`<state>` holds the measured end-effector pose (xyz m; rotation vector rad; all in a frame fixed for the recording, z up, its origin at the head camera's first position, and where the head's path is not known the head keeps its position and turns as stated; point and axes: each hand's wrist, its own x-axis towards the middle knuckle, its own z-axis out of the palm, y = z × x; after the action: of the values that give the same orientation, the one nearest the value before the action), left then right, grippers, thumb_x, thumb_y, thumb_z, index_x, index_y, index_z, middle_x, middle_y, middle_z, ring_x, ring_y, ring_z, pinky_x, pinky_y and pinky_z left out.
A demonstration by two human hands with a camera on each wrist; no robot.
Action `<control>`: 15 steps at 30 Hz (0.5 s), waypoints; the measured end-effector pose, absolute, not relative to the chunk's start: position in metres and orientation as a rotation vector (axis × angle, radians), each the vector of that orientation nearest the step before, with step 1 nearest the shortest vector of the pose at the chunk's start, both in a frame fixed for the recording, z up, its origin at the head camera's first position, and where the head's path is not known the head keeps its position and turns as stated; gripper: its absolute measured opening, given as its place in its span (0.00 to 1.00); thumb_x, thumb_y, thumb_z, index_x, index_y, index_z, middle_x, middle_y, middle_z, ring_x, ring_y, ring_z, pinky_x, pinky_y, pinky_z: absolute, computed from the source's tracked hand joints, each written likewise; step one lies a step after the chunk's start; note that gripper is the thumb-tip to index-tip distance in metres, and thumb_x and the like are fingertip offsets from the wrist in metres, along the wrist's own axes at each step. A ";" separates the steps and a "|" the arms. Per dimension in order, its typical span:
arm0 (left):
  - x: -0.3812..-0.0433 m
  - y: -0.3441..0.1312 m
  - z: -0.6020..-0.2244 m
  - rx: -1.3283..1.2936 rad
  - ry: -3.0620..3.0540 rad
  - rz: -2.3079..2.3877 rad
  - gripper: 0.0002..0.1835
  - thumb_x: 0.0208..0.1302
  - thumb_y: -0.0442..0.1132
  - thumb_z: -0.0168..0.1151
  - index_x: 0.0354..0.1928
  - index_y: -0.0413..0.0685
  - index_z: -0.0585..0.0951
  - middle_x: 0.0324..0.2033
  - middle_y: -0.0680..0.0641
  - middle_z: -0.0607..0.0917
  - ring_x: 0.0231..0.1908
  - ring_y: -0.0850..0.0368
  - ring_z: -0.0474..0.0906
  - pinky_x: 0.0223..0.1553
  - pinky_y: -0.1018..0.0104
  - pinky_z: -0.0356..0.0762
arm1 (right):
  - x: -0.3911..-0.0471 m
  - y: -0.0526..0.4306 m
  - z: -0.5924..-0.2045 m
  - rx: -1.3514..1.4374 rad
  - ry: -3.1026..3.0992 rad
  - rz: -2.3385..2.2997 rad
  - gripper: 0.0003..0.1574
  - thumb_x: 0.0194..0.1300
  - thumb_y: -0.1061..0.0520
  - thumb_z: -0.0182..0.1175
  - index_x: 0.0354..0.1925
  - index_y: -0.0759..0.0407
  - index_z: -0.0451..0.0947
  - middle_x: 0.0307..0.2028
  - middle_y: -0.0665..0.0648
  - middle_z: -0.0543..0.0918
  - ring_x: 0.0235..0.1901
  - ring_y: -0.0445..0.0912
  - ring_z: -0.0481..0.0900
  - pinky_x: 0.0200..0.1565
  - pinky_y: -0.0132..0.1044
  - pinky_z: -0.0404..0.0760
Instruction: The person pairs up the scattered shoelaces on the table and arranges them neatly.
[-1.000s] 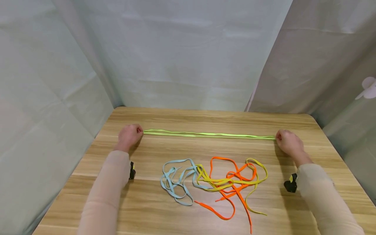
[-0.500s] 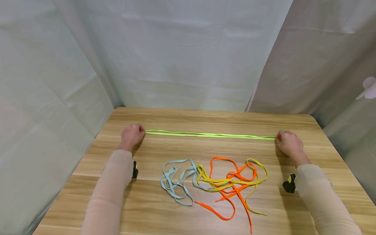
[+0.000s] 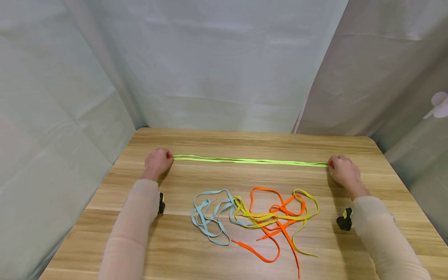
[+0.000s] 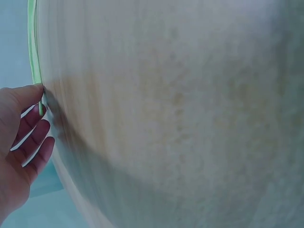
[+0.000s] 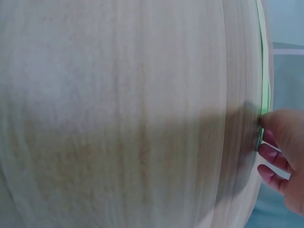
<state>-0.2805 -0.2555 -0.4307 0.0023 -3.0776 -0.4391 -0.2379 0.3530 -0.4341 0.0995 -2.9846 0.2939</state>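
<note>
A lime-green shoelace (image 3: pixel 245 160), doubled into strands lying side by side, stretches across the far part of the table. Its left end is pinched between thumb and forefinger of my left hand (image 3: pixel 158 161), and a short tip pokes out below the pinch in the left wrist view. My right hand (image 3: pixel 344 170) pinches the other end; a bit of green lace (image 5: pixel 260 138) shows past the fingers in the right wrist view. Closer to me lie a light blue shoelace (image 3: pixel 220 221), a yellow shoelace (image 3: pixel 259 217) and an orange shoelace (image 3: pixel 285 229), loosely tangled.
The wood-grain table (image 3: pixel 196 256) has rounded far corners. Grey-white cloth (image 3: pixel 217 70) hangs behind it and along both sides. A black wrist camera (image 3: pixel 344 219) sits at the right sleeve, low over the tabletop.
My left hand has shifted slightly right, and the green strands lie closer together. My right hand has hardly moved. The other three laces stay as they were.
</note>
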 end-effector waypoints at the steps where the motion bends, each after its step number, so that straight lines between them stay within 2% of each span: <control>1: -0.280 -0.256 -0.431 -0.003 -3.076 -0.446 0.06 0.60 0.38 0.57 0.36 0.45 0.80 0.35 0.42 0.80 0.36 0.47 0.74 0.31 0.55 0.71 | -0.238 0.353 -0.434 0.099 -2.990 0.293 0.07 0.59 0.61 0.52 0.37 0.62 0.74 0.32 0.64 0.74 0.32 0.61 0.75 0.27 0.54 0.72; 9: -0.277 -0.264 -0.431 -0.071 -3.028 -0.487 0.07 0.58 0.38 0.59 0.37 0.45 0.81 0.37 0.41 0.81 0.38 0.45 0.76 0.35 0.51 0.72 | -0.234 0.353 -0.434 0.142 -2.997 0.290 0.09 0.60 0.61 0.54 0.39 0.63 0.74 0.35 0.65 0.75 0.34 0.61 0.75 0.31 0.55 0.72; 15: -0.272 -0.266 -0.424 -0.162 -3.012 -0.489 0.10 0.59 0.38 0.55 0.40 0.44 0.80 0.42 0.39 0.81 0.43 0.42 0.76 0.38 0.47 0.72 | -0.230 0.351 -0.432 0.176 -2.982 0.275 0.11 0.59 0.60 0.56 0.41 0.62 0.75 0.38 0.67 0.75 0.36 0.63 0.76 0.33 0.56 0.73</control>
<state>-0.2717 -0.2662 -0.4243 -0.1617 -3.0120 -0.4892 -0.2304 0.3515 -0.4325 0.1756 -2.9816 0.2749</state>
